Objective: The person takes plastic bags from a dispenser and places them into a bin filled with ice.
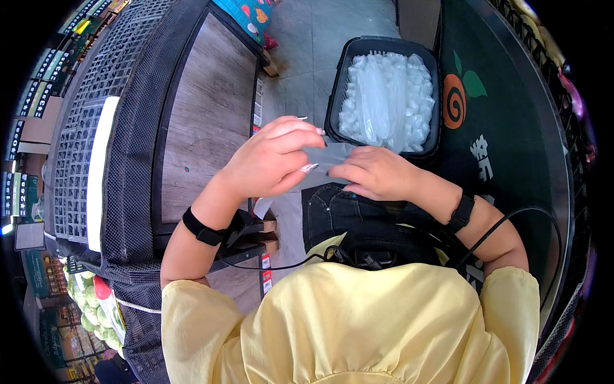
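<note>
In front of my body, a thin translucent plastic bag (327, 154) stretches between my two hands. My left hand (276, 156) pinches its left side with bent fingers, the thumb below. The right side is gripped by my right hand (376, 173), whose fingers curl over the film. Just beyond my right hand stands a black plastic basket (388, 40). Inside it, long folded clear plastic bags (376, 103) lie on top of many small bunched clear bags (417, 115). The film's lower part is partly hidden by my fingers.
A wood-patterned panel (206, 115) of a display stand is close on my left, with a grey plastic crate (72, 158) beyond it. On my right runs a dark green panel (508, 125) with an orange fruit logo. A black cable (515, 211) loops by my right arm.
</note>
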`<action>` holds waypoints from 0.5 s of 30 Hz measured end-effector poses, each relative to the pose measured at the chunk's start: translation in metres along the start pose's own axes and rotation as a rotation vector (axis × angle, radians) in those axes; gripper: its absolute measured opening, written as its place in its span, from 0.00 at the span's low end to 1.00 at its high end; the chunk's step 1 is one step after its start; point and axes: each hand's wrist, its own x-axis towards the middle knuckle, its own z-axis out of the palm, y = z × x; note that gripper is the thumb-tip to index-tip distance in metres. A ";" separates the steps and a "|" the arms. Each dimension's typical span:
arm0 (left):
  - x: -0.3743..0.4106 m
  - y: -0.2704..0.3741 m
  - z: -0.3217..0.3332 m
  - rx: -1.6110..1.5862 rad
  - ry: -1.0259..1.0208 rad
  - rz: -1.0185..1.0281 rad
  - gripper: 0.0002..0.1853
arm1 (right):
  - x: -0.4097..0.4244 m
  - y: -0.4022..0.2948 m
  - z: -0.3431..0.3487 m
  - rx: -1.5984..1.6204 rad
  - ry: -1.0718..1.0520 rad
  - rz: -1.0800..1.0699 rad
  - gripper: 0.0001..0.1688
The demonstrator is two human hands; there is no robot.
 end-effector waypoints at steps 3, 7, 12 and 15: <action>-0.005 -0.002 0.002 -0.296 0.009 -0.031 0.04 | -0.020 0.014 0.010 0.057 -0.194 0.177 0.24; -0.017 0.005 -0.005 -0.834 -0.101 -0.400 0.07 | -0.058 0.039 0.021 0.130 -0.265 0.337 0.24; -0.019 0.001 0.004 -0.300 -0.563 -0.339 0.12 | -0.076 0.041 0.010 0.455 -0.256 0.683 0.28; -0.035 -0.013 0.019 0.268 -0.727 -0.208 0.14 | -0.083 0.046 0.010 0.587 -0.167 0.778 0.29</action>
